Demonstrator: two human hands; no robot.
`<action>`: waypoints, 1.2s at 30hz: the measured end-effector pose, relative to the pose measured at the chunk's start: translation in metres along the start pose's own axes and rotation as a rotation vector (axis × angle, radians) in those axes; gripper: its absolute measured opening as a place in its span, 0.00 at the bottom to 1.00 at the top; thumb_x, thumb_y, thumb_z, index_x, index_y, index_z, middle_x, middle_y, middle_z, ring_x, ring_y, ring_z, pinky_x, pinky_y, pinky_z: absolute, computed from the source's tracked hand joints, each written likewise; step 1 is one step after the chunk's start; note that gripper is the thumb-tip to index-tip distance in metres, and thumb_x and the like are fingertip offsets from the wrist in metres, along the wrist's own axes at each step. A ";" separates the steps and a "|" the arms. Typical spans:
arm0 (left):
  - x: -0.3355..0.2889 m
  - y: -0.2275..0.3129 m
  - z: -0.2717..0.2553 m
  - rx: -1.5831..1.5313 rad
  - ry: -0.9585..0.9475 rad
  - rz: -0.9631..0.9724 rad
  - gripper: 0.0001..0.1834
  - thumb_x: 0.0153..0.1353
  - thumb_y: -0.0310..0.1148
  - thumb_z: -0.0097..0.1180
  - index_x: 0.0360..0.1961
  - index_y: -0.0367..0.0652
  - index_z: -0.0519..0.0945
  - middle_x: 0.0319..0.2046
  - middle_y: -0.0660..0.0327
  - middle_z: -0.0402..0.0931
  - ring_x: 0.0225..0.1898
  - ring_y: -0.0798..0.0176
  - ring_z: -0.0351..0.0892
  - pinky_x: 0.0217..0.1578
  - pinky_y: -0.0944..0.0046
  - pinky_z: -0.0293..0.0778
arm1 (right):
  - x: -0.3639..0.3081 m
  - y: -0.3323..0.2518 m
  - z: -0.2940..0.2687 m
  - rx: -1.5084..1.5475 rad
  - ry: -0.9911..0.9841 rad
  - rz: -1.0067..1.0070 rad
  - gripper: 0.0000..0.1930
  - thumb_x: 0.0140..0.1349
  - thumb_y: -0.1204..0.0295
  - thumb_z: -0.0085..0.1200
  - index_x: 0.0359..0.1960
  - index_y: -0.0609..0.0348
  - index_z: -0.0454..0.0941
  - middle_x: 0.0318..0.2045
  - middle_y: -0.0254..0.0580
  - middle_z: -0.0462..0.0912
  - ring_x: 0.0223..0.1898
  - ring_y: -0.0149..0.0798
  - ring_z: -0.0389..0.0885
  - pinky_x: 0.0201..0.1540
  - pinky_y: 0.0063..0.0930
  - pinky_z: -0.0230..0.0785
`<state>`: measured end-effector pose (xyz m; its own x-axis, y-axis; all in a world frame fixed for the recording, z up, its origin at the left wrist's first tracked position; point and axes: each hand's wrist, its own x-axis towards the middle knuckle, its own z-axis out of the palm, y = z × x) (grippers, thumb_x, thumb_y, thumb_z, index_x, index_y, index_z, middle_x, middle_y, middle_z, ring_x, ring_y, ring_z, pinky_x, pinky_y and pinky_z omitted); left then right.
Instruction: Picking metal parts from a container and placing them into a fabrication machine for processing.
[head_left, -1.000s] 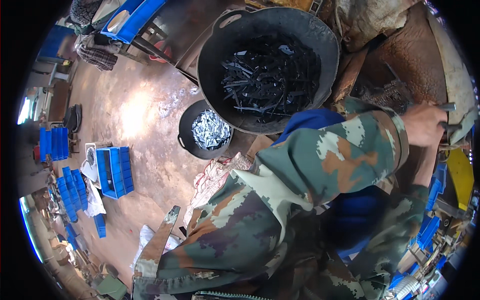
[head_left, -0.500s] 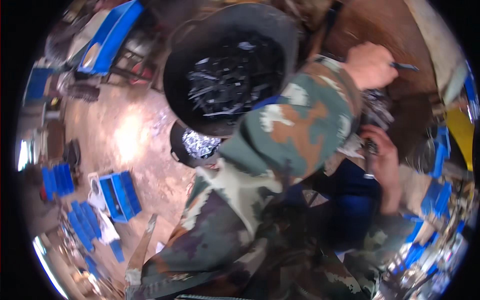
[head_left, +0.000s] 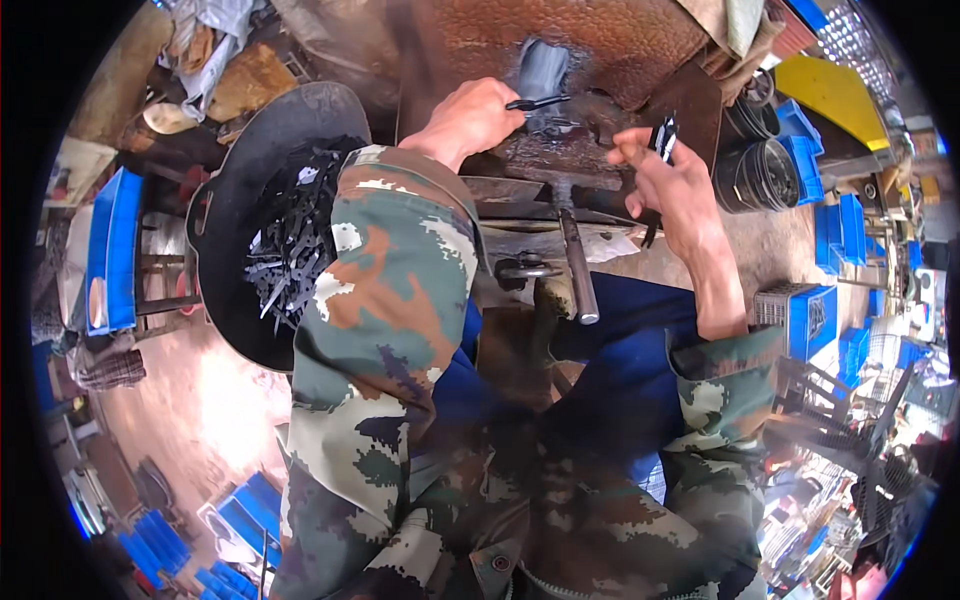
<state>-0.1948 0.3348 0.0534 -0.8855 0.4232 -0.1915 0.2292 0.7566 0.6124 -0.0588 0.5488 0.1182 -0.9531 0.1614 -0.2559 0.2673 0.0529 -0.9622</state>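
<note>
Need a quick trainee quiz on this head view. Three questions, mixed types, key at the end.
1. Multiple choice: what is the left hand holding?
A) a glass bottle
B) a thin dark strip
C) a white cup

2. True or false: the large black tub, with dark pieces inside, is to the left of the left hand in the picture.

3. Fill in the blank: the jacket sleeves on both arms have a ______ pattern.

Key:
1. B
2. True
3. camouflage
</note>
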 end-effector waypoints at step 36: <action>0.006 0.008 -0.005 -0.674 0.008 -0.038 0.12 0.64 0.32 0.52 0.41 0.36 0.83 0.22 0.66 0.77 0.18 0.78 0.64 0.19 0.73 0.57 | 0.030 0.006 0.009 0.334 0.143 -0.192 0.11 0.67 0.70 0.56 0.42 0.66 0.76 0.24 0.36 0.73 0.17 0.24 0.64 0.22 0.26 0.68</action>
<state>-0.2006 0.3408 0.0605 -0.8915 0.3967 -0.2187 -0.1023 0.2940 0.9503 -0.0869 0.5446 0.1043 -0.9455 0.3165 -0.0762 0.0037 -0.2235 -0.9747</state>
